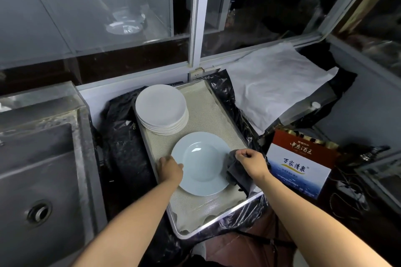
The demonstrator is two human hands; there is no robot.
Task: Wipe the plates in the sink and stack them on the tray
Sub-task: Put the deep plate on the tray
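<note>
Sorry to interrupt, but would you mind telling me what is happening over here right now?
A person is drying plates and stacking them on a lined tray. The left hand holds the rim of a pale blue plate over the tray, while the right hand grips a dark cloth at its other edge. A stack of white plates already sits at the tray's far end. The sink on the left looks empty.

Both forearms bare, reaching forward and inward from the lower frame. Left hand [170,168]: palm down, fingers bent over the left rim of a pale plate [201,163], thumb hidden. Right hand [251,161]: knuckles up, fingers curled tight, its grip pinching a dark cloth [236,172] at the plate's right edge. Hands level, well apart.
</note>
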